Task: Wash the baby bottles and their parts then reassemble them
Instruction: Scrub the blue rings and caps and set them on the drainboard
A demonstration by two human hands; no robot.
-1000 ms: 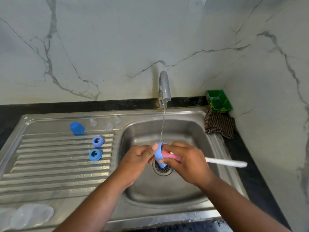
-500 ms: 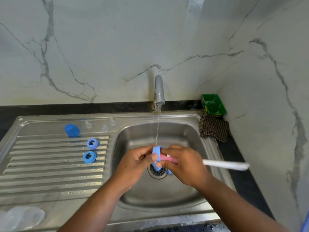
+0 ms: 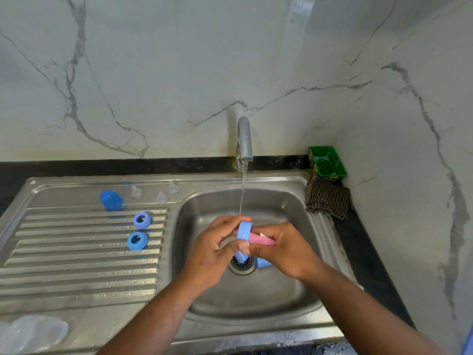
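**One ring under the tap: how the scrub is best done**

The blue screw ring (image 3: 244, 229) is held on edge over the sink (image 3: 256, 303), above the drain (image 3: 242, 266). It is pinched by the left hand (image 3: 215, 249), with fingers over its top and the thumb on its lower rim. The right hand (image 3: 286, 249) is closed round a pink sponge head (image 3: 259, 238), which is pushed into the ring's opening. Any handle is hidden behind that hand. A thin stream from the tap (image 3: 244, 139) falls to the ring's upper edge.

The step in hand is judged to be the scrubbing of the ring's inside. It is done well if the ring is turned bit by bit in the left hand, so that the whole thread is passed over the sponge rather than one arc only. The pinch should also be shifted — the spots under thumb and fingers are otherwise left unwashed. Wet plastic is likely to be slippery, so the ring is best kept low over the basin, where a drop does no harm.

A further blue piece (image 3: 263, 263) shows by the drain, half hidden under the right hand; what it is cannot be told. Once rinsed, the ring can be set with the two blue rings (image 3: 141, 219) on the draining board (image 3: 64, 272).
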